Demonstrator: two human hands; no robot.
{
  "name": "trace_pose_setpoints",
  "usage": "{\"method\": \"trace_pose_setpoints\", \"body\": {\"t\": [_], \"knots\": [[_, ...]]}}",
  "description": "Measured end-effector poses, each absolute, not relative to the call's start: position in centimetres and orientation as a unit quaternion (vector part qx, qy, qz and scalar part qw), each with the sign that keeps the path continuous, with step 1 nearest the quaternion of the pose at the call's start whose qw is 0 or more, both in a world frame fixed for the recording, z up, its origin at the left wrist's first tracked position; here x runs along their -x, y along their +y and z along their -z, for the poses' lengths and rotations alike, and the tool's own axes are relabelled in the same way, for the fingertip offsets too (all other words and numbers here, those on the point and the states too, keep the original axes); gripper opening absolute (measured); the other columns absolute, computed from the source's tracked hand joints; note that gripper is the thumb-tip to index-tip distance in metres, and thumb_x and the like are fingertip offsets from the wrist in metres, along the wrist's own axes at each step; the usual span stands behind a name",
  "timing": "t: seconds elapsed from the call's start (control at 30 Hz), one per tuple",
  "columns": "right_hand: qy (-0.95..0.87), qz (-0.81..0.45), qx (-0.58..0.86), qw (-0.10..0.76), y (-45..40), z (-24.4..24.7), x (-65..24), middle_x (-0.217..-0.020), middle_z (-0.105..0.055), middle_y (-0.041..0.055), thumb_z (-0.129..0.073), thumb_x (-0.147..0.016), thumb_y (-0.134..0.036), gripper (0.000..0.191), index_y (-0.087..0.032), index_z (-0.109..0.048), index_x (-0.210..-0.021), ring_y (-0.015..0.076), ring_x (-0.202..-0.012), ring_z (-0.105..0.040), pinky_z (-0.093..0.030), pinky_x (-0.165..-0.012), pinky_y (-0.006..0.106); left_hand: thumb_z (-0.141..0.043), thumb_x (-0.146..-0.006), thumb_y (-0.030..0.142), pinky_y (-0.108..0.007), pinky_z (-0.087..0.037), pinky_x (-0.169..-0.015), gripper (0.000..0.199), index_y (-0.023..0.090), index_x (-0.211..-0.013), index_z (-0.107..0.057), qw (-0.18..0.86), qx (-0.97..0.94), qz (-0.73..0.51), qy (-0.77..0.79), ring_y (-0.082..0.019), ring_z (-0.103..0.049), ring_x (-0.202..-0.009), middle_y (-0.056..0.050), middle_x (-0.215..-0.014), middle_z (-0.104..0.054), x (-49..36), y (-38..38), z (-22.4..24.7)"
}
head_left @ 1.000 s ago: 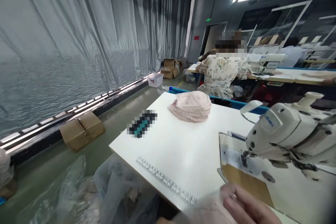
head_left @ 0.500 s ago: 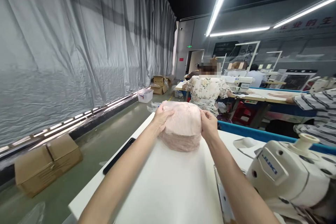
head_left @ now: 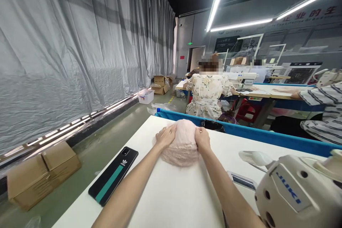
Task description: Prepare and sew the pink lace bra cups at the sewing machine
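Note:
A bundle of pale pink, lace-like fabric [head_left: 184,146] is held over the far part of the white table [head_left: 171,199]. My left hand [head_left: 166,137] grips its left side, fingers closed on the cloth. On the right side my right hand [head_left: 203,139] pinches the same bundle. Between the hands the upper part bulges in a rounded shape, while the lower part hangs in gathered layers close to the tabletop. Whether it touches the table cannot be made out.
A black phone with a green stripe [head_left: 113,175] lies left of my forearm. At right stands a white JUKI sewing machine [head_left: 294,192]. Blue cloth [head_left: 256,133] lines the far edge. Beyond sits a person in a floral top [head_left: 207,92]; a striped sleeve [head_left: 320,96] shows at right.
Both hands have lowered the fabric toward the table and come closer together. The bundle looks narrower and more rounded. The view has shifted, showing the whole phone and more of the far edge.

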State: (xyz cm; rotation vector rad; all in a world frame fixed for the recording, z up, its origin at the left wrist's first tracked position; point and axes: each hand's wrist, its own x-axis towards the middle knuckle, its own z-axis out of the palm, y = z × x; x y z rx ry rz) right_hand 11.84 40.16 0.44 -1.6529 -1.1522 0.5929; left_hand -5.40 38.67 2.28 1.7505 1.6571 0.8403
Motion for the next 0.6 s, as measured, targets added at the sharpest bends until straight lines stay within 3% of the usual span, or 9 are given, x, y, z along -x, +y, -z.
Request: {"method": "trace_pose_setpoints", "body": {"t": [0.2, 0.37, 0.47, 0.6], "knots": [[-0.479, -0.312, 0.634, 0.521, 29.3, -0.5, -10.7, -0.093, -0.061, 0.0031, -0.046, -0.096, -0.042, 0.028, -0.015, -0.056, -0.099, 0.016, -0.084, -0.061, -0.051, -0.077, 0.036, -0.028, -0.098, 0.043, -0.042, -0.024, -0.114, 0.045, 0.027, -0.133, -0.051, 0.275, -0.758, -0.31, 0.504, -0.021, -0.041, -0.131, -0.002, -0.139, -0.05, 7.8, 33.3, -1.6], [-0.53, -0.355, 0.569, 0.519, 19.7, 0.4, -12.4, -0.079, -0.06, 0.0002, -0.034, -0.092, -0.062, 0.043, -0.022, -0.049, -0.081, 0.0189, -0.083, -0.062, -0.052, -0.078, 0.035, -0.031, -0.096, 0.047, -0.037, -0.029, -0.112, 0.048, 0.024, -0.13, -0.055, 0.292, -0.801, -0.299, 0.429, -0.02, -0.047, -0.127, -0.002, -0.135, -0.055, 8.0, 27.5, -1.6], [-0.548, -0.355, 0.55, 0.521, 14.7, 0.9, -14.4, -0.084, -0.062, 0.0017, -0.034, -0.091, -0.062, 0.041, -0.026, -0.052, -0.085, 0.0207, -0.086, -0.062, -0.052, -0.078, 0.035, -0.031, -0.097, 0.045, -0.036, -0.031, -0.111, 0.046, 0.025, -0.13, -0.055, 0.304, -0.819, -0.295, 0.386, -0.019, -0.048, -0.126, -0.002, -0.134, -0.055, 7.3, 23.8, -1.9], [-0.64, -0.348, 0.471, 0.497, 9.6, 1.2, -17.4, -0.085, -0.063, 0.0024, -0.034, -0.096, -0.048, 0.028, -0.029, -0.054, -0.1, 0.0189, -0.077, -0.063, -0.054, -0.068, 0.029, -0.032, -0.098, 0.043, -0.037, -0.033, -0.111, 0.043, 0.026, -0.129, -0.056, 0.307, -0.838, -0.278, 0.356, -0.018, -0.049, -0.125, -0.002, -0.134, -0.055, 6.8, 20.4, -2.5]]}}
